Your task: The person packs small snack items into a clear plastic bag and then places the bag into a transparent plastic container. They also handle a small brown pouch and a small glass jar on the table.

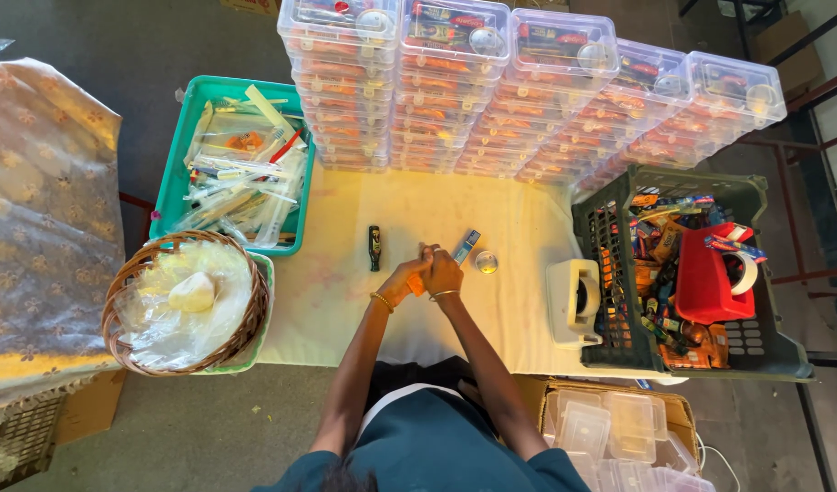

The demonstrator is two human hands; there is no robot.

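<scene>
My left hand (405, 277) and my right hand (441, 271) are pressed together over the middle of the pale table (345, 301), closed around something small and orange that is mostly hidden between them. Just left of the hands a small dark bottle (374, 248) lies on the table. Right of them lie a blue tube-like packet (467, 246) and a small round silver tin (486, 262).
Stacks of clear lidded boxes (528, 91) line the table's far edge. A teal tray of wrapped items (241, 164) and a wicker basket with plastic bags (186, 301) sit left. A white tape dispenser (573, 301) and dark crate of packets (682, 273) stand right. Empty clear boxes (619, 428) lie below.
</scene>
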